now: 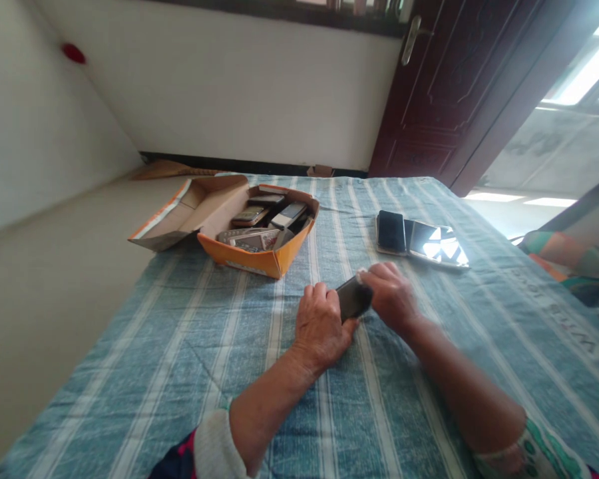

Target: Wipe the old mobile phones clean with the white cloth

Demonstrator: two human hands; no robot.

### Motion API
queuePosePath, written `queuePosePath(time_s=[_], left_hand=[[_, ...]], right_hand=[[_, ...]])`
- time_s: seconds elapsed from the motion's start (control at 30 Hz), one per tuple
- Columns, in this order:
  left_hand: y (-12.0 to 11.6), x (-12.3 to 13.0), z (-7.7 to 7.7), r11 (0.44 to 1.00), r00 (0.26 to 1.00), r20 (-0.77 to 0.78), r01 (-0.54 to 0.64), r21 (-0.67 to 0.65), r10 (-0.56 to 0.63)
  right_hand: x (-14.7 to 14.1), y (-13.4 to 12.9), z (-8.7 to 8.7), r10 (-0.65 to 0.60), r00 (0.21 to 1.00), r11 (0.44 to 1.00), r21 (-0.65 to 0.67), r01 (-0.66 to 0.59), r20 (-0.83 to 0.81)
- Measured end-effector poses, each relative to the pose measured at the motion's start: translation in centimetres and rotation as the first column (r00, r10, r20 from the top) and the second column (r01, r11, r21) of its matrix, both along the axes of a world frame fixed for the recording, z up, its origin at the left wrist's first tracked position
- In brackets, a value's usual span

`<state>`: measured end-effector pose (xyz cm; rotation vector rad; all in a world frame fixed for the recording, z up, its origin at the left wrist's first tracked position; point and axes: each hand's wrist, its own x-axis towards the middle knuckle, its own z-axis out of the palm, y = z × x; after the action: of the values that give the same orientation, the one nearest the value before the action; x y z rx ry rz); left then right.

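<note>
A dark mobile phone (354, 298) is gripped by my left hand (321, 324), its fingers wrapped round the near left end. My right hand (392, 297) is closed at the phone's far right end, somewhat blurred. A small white wad that looks like tissue (361, 274) shows at its fingertips, against the phone's upper edge. Beyond my left hand stands an open orange cardboard box (259, 263) with several old phones (289, 215) in it. Past my right hand lie a dark-screened phone (391, 231) and a shiny, reflecting device (440, 244) side by side.
A blue, white-striped cloth (229, 372) covers the table. The box's lid (190, 209) hangs open to the left. Behind the table are a white wall and a dark red door (444, 86). Something multicoloured (569, 256) sits off the table's right edge.
</note>
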<state>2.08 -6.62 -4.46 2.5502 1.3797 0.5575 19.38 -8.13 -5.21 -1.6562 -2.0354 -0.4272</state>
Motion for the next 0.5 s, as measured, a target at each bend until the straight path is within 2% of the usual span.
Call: queuePosePath(time_s=[0.07,0.13,0.23,0.37,0.43,0.5], left_hand=[[0.0,0.0,0.0,1.0,1.0,0.0,-0.003,0.0,0.003],[0.1,-0.1,0.0,1.0,1.0,-0.006,-0.003,0.004,0.003],[0.1,-0.1,-0.1,1.0,1.0,-0.009,0.002,0.007,-0.002],[0.1,-0.1,-0.1,1.0,1.0,-0.009,0.007,0.006,-0.007],[0.1,-0.1,0.0,1.0,1.0,-0.014,0.004,0.012,-0.004],[0.1,-0.1,0.0,1.0,1.0,-0.012,0.005,0.015,-0.005]], right_hand=[[-1.2,-0.1,0.0,0.134,0.989,0.989,-0.08,-0.128,0.069],[-1.9,0.0,-0.1,0.15,0.98,0.983,-0.125,-0.134,0.129],[-1.4,0.5,-0.2,0.06,0.984,0.99,-0.137,-0.037,0.168],[0.7,0.9,-0.2,-0.079,0.987,0.987,-0.127,0.097,0.137],[1.3,0.8,0.0,-0.151,0.985,0.985,-0.078,0.157,0.08],[1.1,0.5,0.2,-0.16,0.987,0.987,-0.012,0.16,0.015]])
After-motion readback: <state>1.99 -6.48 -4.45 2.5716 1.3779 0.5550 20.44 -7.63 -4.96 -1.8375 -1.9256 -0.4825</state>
